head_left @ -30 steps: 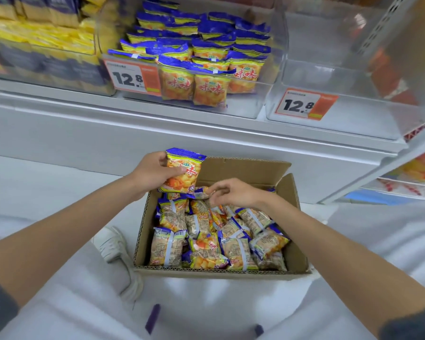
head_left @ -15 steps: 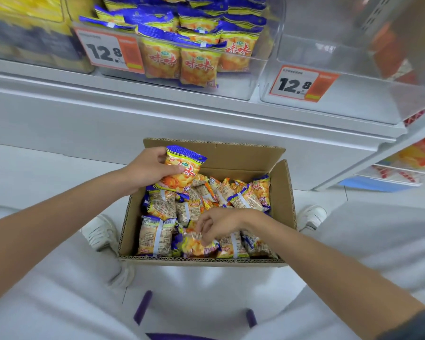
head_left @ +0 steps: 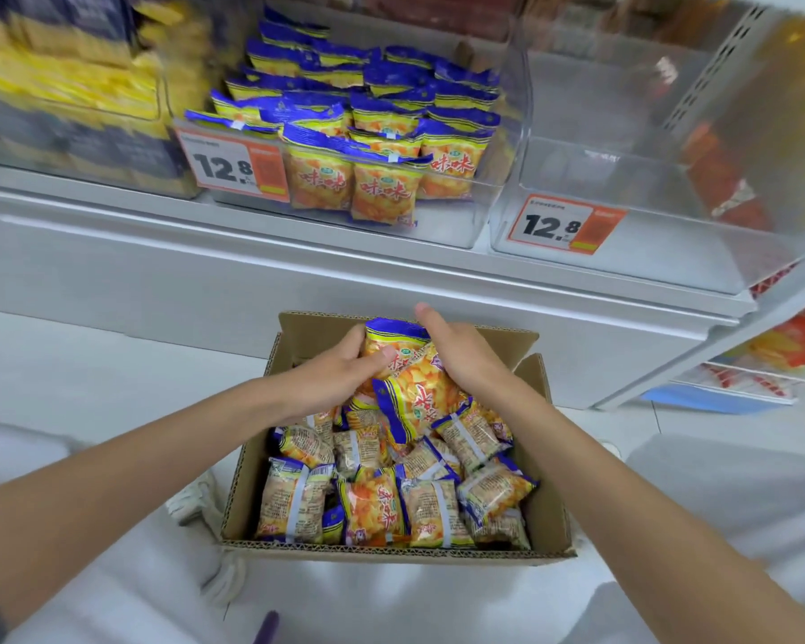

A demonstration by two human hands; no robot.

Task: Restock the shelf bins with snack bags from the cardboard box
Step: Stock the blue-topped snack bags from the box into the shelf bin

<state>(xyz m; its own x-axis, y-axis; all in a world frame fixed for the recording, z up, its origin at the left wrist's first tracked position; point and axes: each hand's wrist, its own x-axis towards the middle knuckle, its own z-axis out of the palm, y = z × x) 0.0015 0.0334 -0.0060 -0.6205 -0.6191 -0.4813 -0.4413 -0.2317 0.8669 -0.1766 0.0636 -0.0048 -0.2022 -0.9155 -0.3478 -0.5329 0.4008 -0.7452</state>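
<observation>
Now, over the far end of the cardboard box [head_left: 549, 462], you hold two snack bags [head_left: 414, 388] between both hands. The upper one stands upright, long axis vertical, blue crimped seal on top. The lower one tilts, its blue seal pointing down-left. Your left hand [head_left: 340, 371] curls round the upper bag from the left, thumb across its front. Your right hand [head_left: 468, 360] cups both from the right, index finger straight, other fingertips hidden. They are glossy orange-yellow foil pillows; more lie loose in the corrugated box. Above, a clear plastic bin [head_left: 442, 232] holds matching bags.
</observation>
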